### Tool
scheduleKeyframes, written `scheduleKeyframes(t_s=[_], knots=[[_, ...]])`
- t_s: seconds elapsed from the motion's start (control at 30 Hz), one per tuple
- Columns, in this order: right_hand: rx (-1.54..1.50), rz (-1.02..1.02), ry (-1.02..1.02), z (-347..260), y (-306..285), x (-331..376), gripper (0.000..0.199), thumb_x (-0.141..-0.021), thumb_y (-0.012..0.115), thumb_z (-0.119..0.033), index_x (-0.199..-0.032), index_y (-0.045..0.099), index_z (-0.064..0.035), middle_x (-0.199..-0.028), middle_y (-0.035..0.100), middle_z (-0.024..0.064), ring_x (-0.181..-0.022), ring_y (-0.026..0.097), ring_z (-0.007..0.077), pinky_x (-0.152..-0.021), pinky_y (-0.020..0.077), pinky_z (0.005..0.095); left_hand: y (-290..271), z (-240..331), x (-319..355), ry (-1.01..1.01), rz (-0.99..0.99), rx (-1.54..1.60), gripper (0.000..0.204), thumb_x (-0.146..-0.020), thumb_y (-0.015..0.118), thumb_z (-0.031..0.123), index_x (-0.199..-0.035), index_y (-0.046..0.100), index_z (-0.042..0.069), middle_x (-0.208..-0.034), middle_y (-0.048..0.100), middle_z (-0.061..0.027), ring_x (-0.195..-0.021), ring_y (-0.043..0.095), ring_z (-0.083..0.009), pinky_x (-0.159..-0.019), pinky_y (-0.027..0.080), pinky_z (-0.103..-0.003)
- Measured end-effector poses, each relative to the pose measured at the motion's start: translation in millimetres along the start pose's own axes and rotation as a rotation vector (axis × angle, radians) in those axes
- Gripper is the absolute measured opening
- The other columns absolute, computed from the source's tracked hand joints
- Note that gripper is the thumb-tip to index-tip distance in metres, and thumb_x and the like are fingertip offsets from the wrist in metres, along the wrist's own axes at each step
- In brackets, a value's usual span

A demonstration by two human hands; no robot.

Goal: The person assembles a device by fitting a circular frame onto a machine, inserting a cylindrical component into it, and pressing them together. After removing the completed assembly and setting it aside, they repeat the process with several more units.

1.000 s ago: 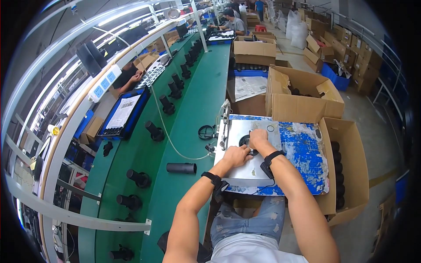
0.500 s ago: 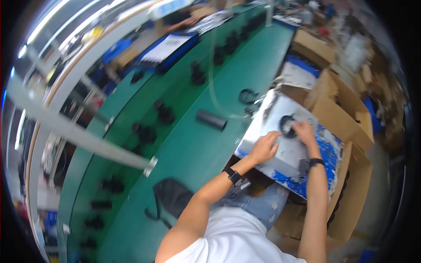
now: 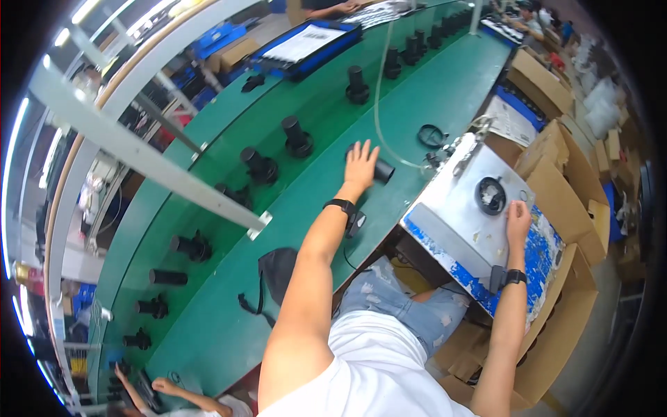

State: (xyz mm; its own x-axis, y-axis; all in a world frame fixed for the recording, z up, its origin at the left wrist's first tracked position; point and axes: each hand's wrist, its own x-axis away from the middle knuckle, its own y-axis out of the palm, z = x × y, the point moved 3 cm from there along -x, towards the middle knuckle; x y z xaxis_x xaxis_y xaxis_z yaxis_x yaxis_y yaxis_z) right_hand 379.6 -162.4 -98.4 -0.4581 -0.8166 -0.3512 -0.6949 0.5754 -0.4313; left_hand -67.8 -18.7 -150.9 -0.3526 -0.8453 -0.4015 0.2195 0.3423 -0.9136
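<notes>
Both hands are spread apart: the left hand (image 3: 361, 164) lies open, fingers splayed, on a black cylinder (image 3: 379, 170) on the green worktop (image 3: 229, 306). At four o'clock from it, the right hand (image 3: 517, 219) rests open on a metal plate (image 3: 455, 208), beside a black ring part (image 3: 490, 194).

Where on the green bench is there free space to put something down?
Bare green bench lies left of the left hand, between the black pouch and the row of black cylinders. The metal plate by the right hand is crowded.

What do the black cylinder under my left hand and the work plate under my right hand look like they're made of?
Black cylinder: probably matte plastic or coated metal; dull, even black, no glare. Work plate: looks like bare metal, brushed grey with soft sheen; its blue covering is chipped at the edge.
</notes>
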Motion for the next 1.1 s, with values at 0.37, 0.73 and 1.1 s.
scheduleKeyframes(t_s=[0.37,0.73,1.1], knots=[[-0.344,0.276,0.205,11.3,1.5,28.5,0.009,-0.088,0.061,-0.013,-0.087,0.060,-0.0043,-0.071,0.061,0.0013,-0.062,0.055,0.0086,-0.055,0.0433,0.0231,-0.9,22.4,66.7,0.141,-0.453,0.147,0.067,-0.061,0.076,0.019,-0.121,0.049,0.007,-0.112,0.057,-0.0188,-0.109,0.054,-0.0376,-0.095,0.043,-0.046],[-0.335,-0.380,-0.099,-177.7,55.5,206.1,0.081,-0.073,0.079,-0.025,-0.139,0.037,-0.0013,-0.127,0.054,0.0152,-0.115,0.055,0.0236,-0.099,0.0416,0.0348,-147.2,180.0,102.2,-0.207,-0.379,1.920,0.055,-0.090,0.062,0.034,-0.125,0.048,-0.006,-0.127,0.056,-0.0164,-0.107,0.059,-0.0219,-0.095,0.046,-0.035],[-1.420,-0.536,0.450,-147.2,-35.0,204.7,0.079,-0.080,0.063,-0.046,-0.131,0.040,0.0099,-0.103,0.062,0.0290,-0.066,0.066,0.0272,-0.054,0.0541,0.0320,-190.0,226.1,44.1,0.431,-0.669,2.069,0.068,-0.091,0.057,0.027,-0.146,0.026,0.002,-0.130,0.049,-0.0159,-0.116,0.051,-0.0207,-0.098,0.041,-0.034]])
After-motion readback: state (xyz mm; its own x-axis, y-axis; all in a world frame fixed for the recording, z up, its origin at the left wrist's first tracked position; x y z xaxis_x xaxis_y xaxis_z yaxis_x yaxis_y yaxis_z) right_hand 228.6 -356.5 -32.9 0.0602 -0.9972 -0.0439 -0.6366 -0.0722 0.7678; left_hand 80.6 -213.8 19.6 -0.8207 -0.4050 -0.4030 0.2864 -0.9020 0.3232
